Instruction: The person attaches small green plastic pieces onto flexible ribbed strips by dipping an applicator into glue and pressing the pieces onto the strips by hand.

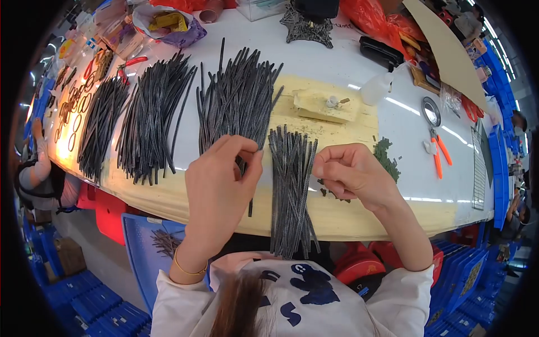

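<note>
Both hands are over the near part of the table. My left hand is closed in a pinch at the lower right of a large bundle of dark strips; a dark strip runs down beside its fingers, and whether they grip it is unclear. My right hand is pinched closed, and what it holds, if anything, is too small to name. Between them lies a smaller bundle of dark strips, its lower ends past the table edge. Small dark green pieces are scattered beside my right hand.
Two more strip bundles lie left. A yellow block, white bottle, tape roll and orange-handled pliers are beyond and right. A blue bin stands below the table edge. Another person's arm shows far left.
</note>
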Demonstrator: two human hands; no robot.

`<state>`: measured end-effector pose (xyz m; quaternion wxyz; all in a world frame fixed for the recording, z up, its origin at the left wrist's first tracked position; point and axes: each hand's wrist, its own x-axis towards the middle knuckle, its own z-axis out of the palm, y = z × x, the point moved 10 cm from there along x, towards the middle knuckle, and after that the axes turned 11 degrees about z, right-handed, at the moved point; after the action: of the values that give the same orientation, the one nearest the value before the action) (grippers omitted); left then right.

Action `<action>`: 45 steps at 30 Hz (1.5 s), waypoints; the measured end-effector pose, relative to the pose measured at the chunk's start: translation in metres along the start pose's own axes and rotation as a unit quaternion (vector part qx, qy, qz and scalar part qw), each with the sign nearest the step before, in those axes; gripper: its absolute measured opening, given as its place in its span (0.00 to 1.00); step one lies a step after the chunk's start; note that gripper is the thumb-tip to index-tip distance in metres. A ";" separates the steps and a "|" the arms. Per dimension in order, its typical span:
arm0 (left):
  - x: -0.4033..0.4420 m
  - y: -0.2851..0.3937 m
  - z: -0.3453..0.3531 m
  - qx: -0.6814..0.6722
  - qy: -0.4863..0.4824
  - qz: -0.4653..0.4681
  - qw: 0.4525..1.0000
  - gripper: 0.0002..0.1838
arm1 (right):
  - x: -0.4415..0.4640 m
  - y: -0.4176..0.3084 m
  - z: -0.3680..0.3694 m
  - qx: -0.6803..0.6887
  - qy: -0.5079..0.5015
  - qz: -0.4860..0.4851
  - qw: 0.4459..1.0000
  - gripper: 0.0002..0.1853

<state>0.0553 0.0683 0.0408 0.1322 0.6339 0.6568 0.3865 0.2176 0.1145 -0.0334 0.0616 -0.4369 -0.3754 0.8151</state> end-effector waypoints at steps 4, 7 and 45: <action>0.000 -0.005 0.016 0.150 0.008 0.044 0.988 0.03 | 0.003 -0.009 -0.011 -0.086 0.118 -0.056 0.988 0.03; 0.001 -0.004 0.015 0.174 0.009 0.044 0.984 0.04 | 0.001 -0.013 -0.011 -0.125 0.168 -0.079 0.975 0.04; -0.019 -0.004 0.042 -0.473 -0.019 -0.174 0.864 0.09 | -0.044 -0.013 0.001 -0.490 0.258 -0.190 0.811 0.04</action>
<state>0.0836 0.0651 0.0042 0.4933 0.3780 0.4922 0.6095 0.2410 0.1048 0.0049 0.0872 -0.5236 -0.7709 0.3521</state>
